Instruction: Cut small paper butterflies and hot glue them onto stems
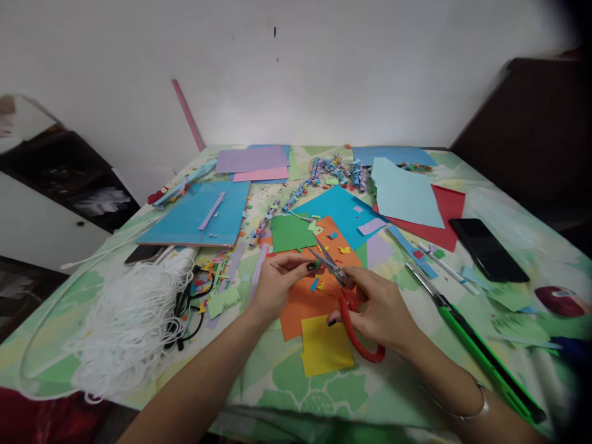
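Observation:
My right hand [382, 308] holds red-handled scissors [348, 308], with fingers through the loops and the blades parted, pointing up and left. The thumb and fingers of my left hand [280, 280] pinch a small piece of green paper [317, 264] beside the blades; most of it is hidden by the fingertips. Beneath both hands lies an orange sheet [296, 314] scattered with small yellow and blue paper cuttings [344, 250]. A green paper square [291, 232] rests on its upper part, and a yellow square [326, 348] overlaps its lower edge.
To the left are a tangled white cord bundle [124, 327] and a blue pad [198, 213]. A green box cutter [490, 357], blade exposed, and a black phone [488, 250] lie to the right. Coloured sheets [252, 159] and curled paper strips [319, 172] spread toward the wall.

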The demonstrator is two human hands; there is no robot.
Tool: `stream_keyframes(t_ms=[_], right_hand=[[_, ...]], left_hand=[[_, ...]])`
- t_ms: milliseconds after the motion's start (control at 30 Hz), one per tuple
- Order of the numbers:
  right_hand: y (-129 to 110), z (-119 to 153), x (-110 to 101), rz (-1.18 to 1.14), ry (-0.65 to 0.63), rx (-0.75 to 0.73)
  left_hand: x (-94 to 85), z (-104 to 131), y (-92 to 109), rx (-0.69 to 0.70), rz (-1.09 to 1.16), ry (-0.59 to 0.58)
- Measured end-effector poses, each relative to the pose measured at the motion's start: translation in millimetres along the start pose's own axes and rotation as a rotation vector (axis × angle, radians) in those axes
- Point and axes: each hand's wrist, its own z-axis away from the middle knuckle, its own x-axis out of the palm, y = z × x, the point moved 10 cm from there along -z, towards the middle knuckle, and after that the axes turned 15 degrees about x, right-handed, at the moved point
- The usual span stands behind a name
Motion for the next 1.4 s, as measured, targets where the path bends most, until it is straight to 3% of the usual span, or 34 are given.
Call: stream_keyframes(t_ms=[133, 667, 1400], right_hand=[[-6, 2, 0, 0.084, 0.038, -0.054], [-19, 8, -4, 0.276, 0.162, -0.159], [-18, 11, -9, 0.215, 0.186, -0.215]], left_hand=[[-5.2, -1, 5, 0.05, -0.03, 0.046], [-0.9, 2, 8, 0.047, -0.16, 0.006], [-9.0, -4, 10, 0.082, -0.115, 0.028]])
